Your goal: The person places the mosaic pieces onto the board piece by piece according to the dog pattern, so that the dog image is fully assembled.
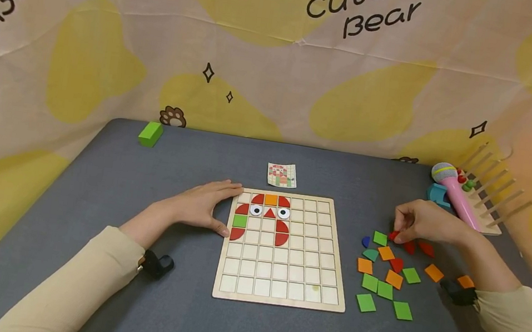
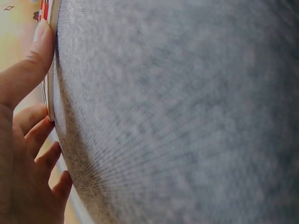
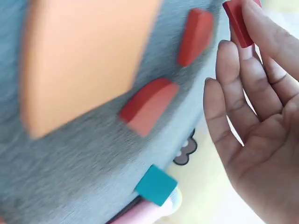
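A square wooden grid board (image 1: 278,300) lies on the table with red, orange and green tiles and two round eye pieces in its upper left cells. My left hand (image 1: 203,202) rests along its left edge, thumb at the side and fingers spread toward the top corner. Over to the right, my right hand (image 1: 425,219) pinches a small red tile (image 3: 238,23) between thumb and fingertips, just above the loose pieces. Two more red tiles, one with a curved side (image 3: 150,105), lie on the table below that hand in the right wrist view.
Loose green (image 1: 366,302), orange (image 1: 394,279), red and blue tiles lie right of the board. A small picture card (image 1: 282,175) sits behind it. At the back right are a pink toy microphone (image 1: 461,197), a teal block (image 1: 439,195) and a pegged wooden rack (image 1: 492,226). A green block (image 1: 151,134) stands back left.
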The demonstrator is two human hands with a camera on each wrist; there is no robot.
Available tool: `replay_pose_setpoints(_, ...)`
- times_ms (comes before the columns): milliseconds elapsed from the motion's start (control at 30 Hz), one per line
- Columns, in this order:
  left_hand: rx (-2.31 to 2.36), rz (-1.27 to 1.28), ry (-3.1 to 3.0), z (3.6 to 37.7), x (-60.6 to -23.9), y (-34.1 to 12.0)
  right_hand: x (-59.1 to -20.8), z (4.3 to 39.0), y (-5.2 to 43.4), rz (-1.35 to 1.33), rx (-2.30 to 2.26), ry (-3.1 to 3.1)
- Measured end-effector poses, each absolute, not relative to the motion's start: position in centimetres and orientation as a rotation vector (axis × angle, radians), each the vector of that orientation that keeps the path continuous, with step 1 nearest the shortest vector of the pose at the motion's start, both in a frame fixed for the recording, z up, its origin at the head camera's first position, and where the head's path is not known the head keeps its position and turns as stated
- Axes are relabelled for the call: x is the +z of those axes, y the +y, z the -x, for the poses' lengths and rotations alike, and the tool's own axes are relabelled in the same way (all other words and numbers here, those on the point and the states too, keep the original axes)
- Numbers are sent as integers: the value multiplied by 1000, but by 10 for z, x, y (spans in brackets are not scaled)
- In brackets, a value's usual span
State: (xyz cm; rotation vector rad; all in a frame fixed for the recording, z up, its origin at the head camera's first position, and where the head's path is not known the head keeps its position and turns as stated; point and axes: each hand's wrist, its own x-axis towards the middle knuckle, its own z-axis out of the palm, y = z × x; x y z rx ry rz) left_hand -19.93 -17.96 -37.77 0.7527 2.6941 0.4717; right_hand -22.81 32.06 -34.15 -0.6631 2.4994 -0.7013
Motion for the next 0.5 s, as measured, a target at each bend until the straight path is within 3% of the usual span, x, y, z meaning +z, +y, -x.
replay_pose_setpoints(500, 470, -751, 2688, 199, -376, -179, -337, 228, 215, 789, -860, 2621)
